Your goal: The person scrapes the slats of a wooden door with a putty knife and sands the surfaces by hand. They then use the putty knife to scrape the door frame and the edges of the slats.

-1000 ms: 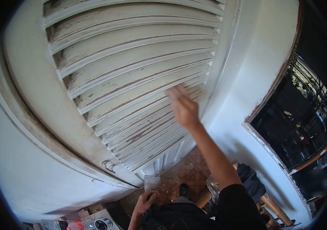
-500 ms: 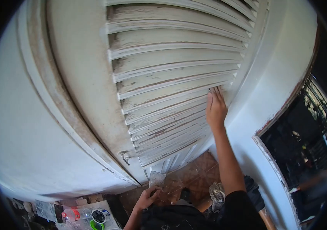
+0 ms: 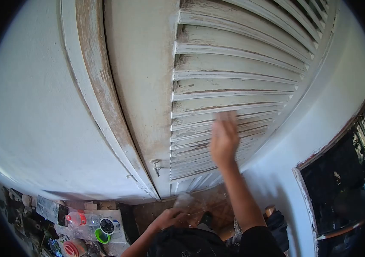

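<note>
A white louvred door (image 3: 234, 64) with worn, chipped paint fills the upper middle. My right hand (image 3: 224, 139) is at its middle slats, fingers pressed together and blurred by motion. Whatever the fingertips hold, if anything, I cannot make out. Low in the view, my left hand (image 3: 168, 218) is closed round the near end of a flat pale sheet (image 3: 185, 199), blurred and seen above the tiled floor. A metal door handle (image 3: 156, 166) is on the door's left stile, up and left of that hand.
At lower left a low table (image 3: 120, 233) bears a bottle with a red label (image 3: 77, 218), a white tub (image 3: 109, 225), a green ring-shaped item (image 3: 102, 235) and a red-lidded container (image 3: 73, 247). A window frame (image 3: 306, 188) is at right. Dark cloth (image 3: 277, 227) lies near my right side.
My view has shifted, so the door appears farther right. My right hand has moved left along the slats, away from the right stile. My left hand still holds the pale sheet.
</note>
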A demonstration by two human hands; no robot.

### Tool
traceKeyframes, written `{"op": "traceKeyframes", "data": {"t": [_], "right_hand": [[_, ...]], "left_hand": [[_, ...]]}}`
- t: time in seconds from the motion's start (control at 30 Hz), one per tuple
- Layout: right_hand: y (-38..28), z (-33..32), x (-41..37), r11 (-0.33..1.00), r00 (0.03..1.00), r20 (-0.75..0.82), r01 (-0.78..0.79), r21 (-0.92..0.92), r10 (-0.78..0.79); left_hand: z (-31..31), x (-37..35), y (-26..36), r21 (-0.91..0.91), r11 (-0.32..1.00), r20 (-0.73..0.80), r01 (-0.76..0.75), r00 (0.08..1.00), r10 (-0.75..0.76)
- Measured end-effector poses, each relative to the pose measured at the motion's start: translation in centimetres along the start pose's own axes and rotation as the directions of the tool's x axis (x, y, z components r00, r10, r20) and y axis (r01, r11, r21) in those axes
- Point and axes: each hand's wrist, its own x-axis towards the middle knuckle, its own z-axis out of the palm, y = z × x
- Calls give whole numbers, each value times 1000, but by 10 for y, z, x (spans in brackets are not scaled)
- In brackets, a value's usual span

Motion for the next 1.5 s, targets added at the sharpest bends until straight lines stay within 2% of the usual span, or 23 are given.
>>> {"op": "traceKeyframes", "data": {"t": [0.03,0.07,0.13,0.17,0.2,0.27,0.3,0.33,0.4,0.43,0.5,0.57,0.6,0.67,0.73,0.77,0.9,1.0,1.1,1.17,1.27,1.4,1.5], "right_hand": [[-30,1,3,996,999,28,14,86,-17],[-42,-2,9,992,999,27,29,123,-32],[-38,-1,7,988,996,64,48,144,-58],[-20,-3,4,989,992,104,60,133,-74],[-7,-8,6,994,993,67,92,58,-96],[11,-26,11,999,997,79,29,-20,-27],[11,-30,14,999,997,77,16,-40,-13],[4,-21,13,999,996,84,30,-26,-28],[-29,-2,3,1000,999,36,-14,2,14],[-52,0,5,995,992,121,22,99,-34],[-88,-11,19,992,983,174,39,121,-59],[-70,-23,24,978,962,242,80,194,-127],[-66,-30,26,972,958,235,120,200,-166],[-64,-36,27,970,948,252,149,193,-196],[-63,-32,27,970,940,269,166,178,-210],[-62,-24,27,976,944,261,169,139,-201],[-74,-10,17,993,972,201,119,21,-120],[-82,-18,15,989,974,171,140,54,-148],[-83,-27,27,985,968,185,155,78,-167],[-83,-26,25,988,967,212,126,95,-143],[-80,-13,15,984,975,143,158,84,-169],[-79,-17,17,980,967,195,137,146,-164],[-78,-25,21,977,957,244,112,182,-155]], "left_hand": [[4,11,5,69,991,57,-111,993,108],[9,20,7,74,992,58,-99,994,95],[13,34,11,152,928,231,-341,925,302],[10,32,11,153,927,221,-343,926,306],[6,26,12,144,932,237,-333,926,294],[-7,14,5,136,937,241,-323,928,285],[-15,8,-1,229,937,231,-265,950,212],[-15,6,-6,313,928,213,-201,967,137],[-8,16,-13,330,920,219,-211,965,143],[-7,25,-6,365,901,241,-236,958,154],[4,32,7,336,903,237,-267,952,194],[9,38,11,314,878,330,-360,909,255],[10,37,13,311,879,317,-362,911,263],[9,28,12,247,918,387,-310,900,200],[13,25,-2,201,927,380,-317,897,225],[17,23,-8,155,935,371,-320,896,246],[26,16,-8,164,925,337,-343,901,274],[25,14,-1,178,940,339,-292,915,220],[25,11,-8,82,964,347,-252,914,210],[22,12,-9,54,956,309,-289,915,259],[15,16,-4,33,968,360,-249,906,221],[9,28,-3,51,965,418,-256,883,212],[6,48,12,175,933,447,-313,870,208]]}}
